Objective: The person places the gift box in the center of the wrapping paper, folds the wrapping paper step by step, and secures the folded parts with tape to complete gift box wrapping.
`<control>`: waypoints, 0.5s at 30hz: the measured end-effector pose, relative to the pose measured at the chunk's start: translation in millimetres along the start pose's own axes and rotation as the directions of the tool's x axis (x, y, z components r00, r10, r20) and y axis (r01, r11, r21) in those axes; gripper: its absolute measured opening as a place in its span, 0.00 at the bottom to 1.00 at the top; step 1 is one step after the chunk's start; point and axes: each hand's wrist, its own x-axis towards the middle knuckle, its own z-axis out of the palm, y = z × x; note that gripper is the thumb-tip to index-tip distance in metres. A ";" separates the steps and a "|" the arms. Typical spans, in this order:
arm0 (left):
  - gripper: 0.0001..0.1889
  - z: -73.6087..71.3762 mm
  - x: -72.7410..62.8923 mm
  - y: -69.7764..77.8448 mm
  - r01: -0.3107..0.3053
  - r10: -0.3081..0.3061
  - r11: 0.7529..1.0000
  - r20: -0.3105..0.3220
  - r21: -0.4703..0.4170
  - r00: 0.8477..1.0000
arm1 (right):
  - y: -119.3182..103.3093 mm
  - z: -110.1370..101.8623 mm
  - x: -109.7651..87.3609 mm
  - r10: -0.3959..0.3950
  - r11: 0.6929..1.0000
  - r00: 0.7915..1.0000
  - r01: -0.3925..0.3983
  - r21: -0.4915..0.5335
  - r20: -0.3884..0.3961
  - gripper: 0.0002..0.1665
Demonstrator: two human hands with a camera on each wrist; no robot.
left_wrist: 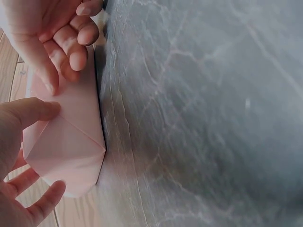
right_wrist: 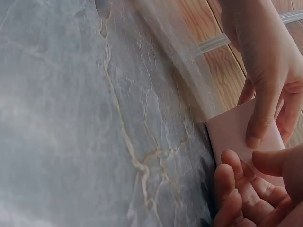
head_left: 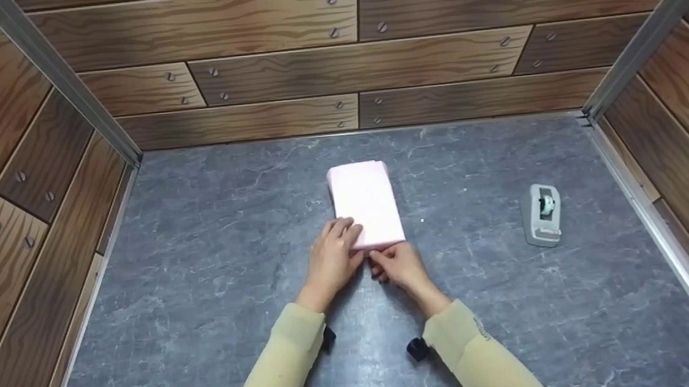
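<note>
A pink paper-wrapped box (head_left: 365, 201) lies on the grey marbled tabletop, its near end facing me. My left hand (head_left: 332, 253) holds the box's near left corner, fingers over the top and side, the thumb pressing the end face. In the left wrist view, creases on the end paper (left_wrist: 66, 142) form a triangular fold beside the left thumb. My right hand (head_left: 400, 266) is at the same end. Its thumb (right_wrist: 270, 161) touches the end paper close to the left thumb, while its other fingers curl loosely outside the box.
A grey tape dispenser (head_left: 543, 215) with a tape roll stands on the tabletop (head_left: 216, 277) to the right. Wood-patterned panels (head_left: 286, 75) enclose the back and both sides, with metal strips (head_left: 667, 236) along the edges.
</note>
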 end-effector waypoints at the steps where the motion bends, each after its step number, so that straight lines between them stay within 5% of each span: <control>1: 0.23 0.1 0.0 0.3 0.001 -0.001 1.000 0.002 -0.002 1.000 | 0.2 -0.4 0.2 0.005 1.000 1.000 -0.005 0.007 0.002 0.17; 15: 0.23 0.0 0.1 -0.1 -0.006 0.006 1.000 0.002 0.004 1.000 | -4.4 -7.1 -1.0 0.058 0.998 0.998 -0.058 -0.028 0.010 0.18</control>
